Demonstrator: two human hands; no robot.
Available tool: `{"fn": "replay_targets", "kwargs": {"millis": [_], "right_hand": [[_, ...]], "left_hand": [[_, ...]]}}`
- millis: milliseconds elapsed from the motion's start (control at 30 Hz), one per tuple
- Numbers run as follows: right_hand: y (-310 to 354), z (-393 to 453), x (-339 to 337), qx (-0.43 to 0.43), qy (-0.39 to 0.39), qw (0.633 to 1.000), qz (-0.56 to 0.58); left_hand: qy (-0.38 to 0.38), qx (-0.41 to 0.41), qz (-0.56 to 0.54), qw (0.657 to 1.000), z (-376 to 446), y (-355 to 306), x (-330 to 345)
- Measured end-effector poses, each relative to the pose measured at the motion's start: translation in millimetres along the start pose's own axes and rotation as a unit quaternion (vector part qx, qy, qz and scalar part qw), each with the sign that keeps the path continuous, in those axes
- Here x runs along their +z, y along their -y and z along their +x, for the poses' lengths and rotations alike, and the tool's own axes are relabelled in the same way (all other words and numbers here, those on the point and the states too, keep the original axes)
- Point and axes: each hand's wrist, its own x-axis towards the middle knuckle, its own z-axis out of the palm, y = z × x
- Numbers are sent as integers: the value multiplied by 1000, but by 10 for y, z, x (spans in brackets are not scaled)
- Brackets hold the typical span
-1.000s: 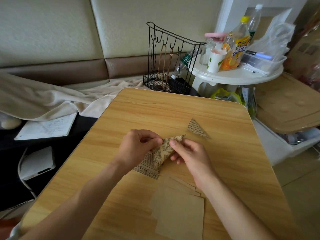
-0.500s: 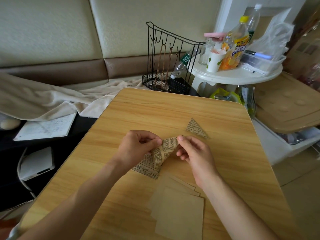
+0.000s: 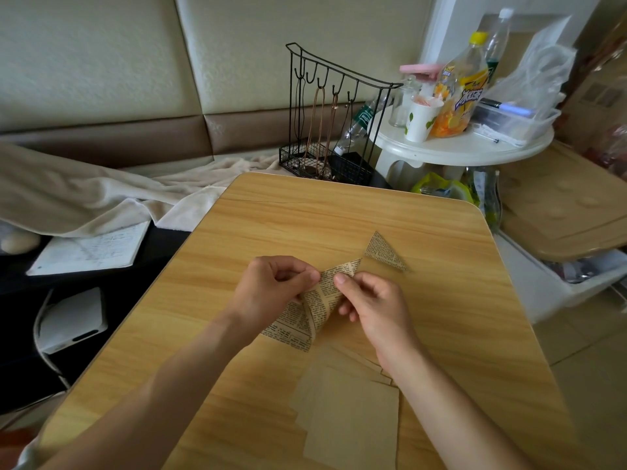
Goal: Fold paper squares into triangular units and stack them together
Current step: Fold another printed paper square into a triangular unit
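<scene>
Both hands point(image 3: 271, 290) point(image 3: 373, 307) pinch the paper point(image 3: 319, 300) mid-fold; thin, floppy, probably creases easily, so grip near the fold edge.

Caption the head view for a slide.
Both hands fold newsprint paper beside one finished triangle.

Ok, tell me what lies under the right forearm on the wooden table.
A fanned pile of plain brown paper squares lies on the table. The right forearm covers its right edge, so the count cannot be told.
</scene>
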Motion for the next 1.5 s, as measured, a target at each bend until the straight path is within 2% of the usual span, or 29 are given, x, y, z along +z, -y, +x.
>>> {"fn": "replay_targets", "kwargs": {"millis": [167,333,433,600,867,1033,1500], "right_hand": [[9,-6,4,10,-26,999,34],[4,10,-7,23,-42,998,50],[9,14,-14,26,-31,998,52],[26,-1,-18,25,17,999,27],[-34,27,-29,-3,-12,1000,-17],[-12,24,-45,15,18,1000,7],[-31,18,-56,3,28,998,-49]], "left_hand": [[19,-10,-6,1000,-10,-19,14],[60,-9,63,996,-19,-26,-21],[63,-14,58,996,-21,-25,-35],[38,-38,-3,999,-10,-28,-35],[39,-38,-7,998,-10,-25,-22],[24,-39,-19,999,-6,-15,-18],[2,-35,-34,999,14,-2,-45]]}}
